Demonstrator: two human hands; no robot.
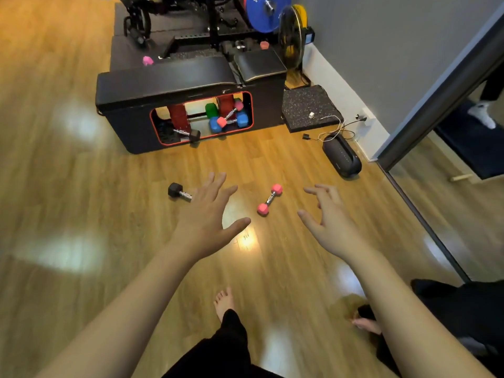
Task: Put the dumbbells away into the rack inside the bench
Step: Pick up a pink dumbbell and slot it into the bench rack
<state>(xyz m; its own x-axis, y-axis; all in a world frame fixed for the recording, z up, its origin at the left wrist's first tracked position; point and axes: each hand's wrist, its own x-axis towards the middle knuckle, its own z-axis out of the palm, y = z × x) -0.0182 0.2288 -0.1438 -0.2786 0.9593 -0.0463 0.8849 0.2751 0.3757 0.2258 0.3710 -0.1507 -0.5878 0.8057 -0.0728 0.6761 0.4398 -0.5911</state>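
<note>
Both hands reach forward over the wooden floor (81, 186), holding nothing. Her or his left hand (208, 214) is spread wide, fingers straight and thumb out, and it covers one end of a black dumbbell (178, 192) lying on the floor; whether the hand touches it cannot be told. Only one black hex head and a bit of chrome handle show. Right hand (327, 216) is open too, fingers loosely bent like a claw, hovering apart from everything. Between the two hands a pink dumbbell (269, 199) lies on the floor, tilted, touched by neither.

Further off stands the black padded desk (169, 83), a workout bench with a red-edged opening in its front wall. Inside that opening is the rack (178, 115) with red uprights. It holds a green dumbbell (211, 110), a blue dumbbell (227, 122) and a second pink dumbbell (230, 113) leaning across the blue one. Another black dumbbell (188, 134) sits at the lower lip of the opening, its head poking out.

Behind the desk a blue weight plate (259, 13) bears a number that looks like 20, partly cut off. Near the wall to the right lies a dark speaker (342, 156) with cables; any writing on it is too small to read. Bare feet and dark trousers show below.
</note>
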